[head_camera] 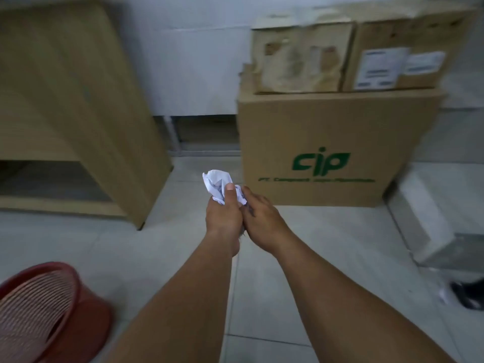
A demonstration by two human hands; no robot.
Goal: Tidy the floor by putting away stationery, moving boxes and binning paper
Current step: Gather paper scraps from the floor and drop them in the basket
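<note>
A crumpled white paper ball [216, 182] is held out in front of me over the tiled floor. My left hand [222, 217] is closed around its lower part, thumb pressed on top. My right hand [259, 218] presses against the paper from the right, fingers touching it. A red slatted waste basket [39, 307] lies tilted at the lower left, its mouth facing me. A big cardboard box with green "cip" print [327, 127] stands on the floor straight ahead, with two smaller worn boxes [301, 58] stacked on it.
A wooden cabinet [78, 100] stands at the left with an open bottom shelf. A white appliance-like block [424, 218] rests on the floor at the right. Something dark [468, 294] shows at the right edge. Pale floor tiles [157, 244] lie between basket and boxes.
</note>
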